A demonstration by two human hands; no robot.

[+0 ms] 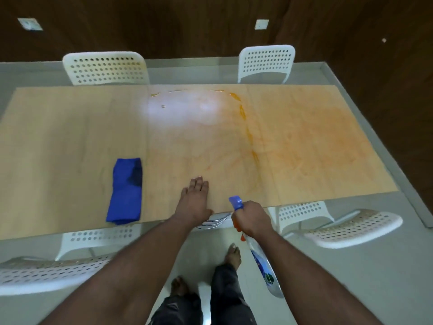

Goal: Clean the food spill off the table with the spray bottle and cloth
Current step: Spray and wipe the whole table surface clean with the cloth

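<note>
Spill (302,139): orange smear over the right half of the table (70,127), thin and streaked, with a darker orange line curving from the far edge toward the near edge; small wet drops near the far edge beside a pale glare patch. Table: light wood-grain top, rectangular, two seams running front to back. Room: grey glossy floor, dark wood-panel wall behind with two small white wall plates. Chairs: white, perforated, two (105,69) at the far side, others at the near side, one tilted at right. Cloth (125,191): blue, folded long, lying flat on the table left of centre, near the front edge, with a dark patch on its upper right. Bottle (257,249): clear body, blue trigger head, orange collar, blue label whose writing is too blurred to read; nozzle over the front table edge. Right hand (253,216): curled round the bottle neck. Left hand (195,200): flat on the table, fingers straight and together, between cloth and bottle.
</note>
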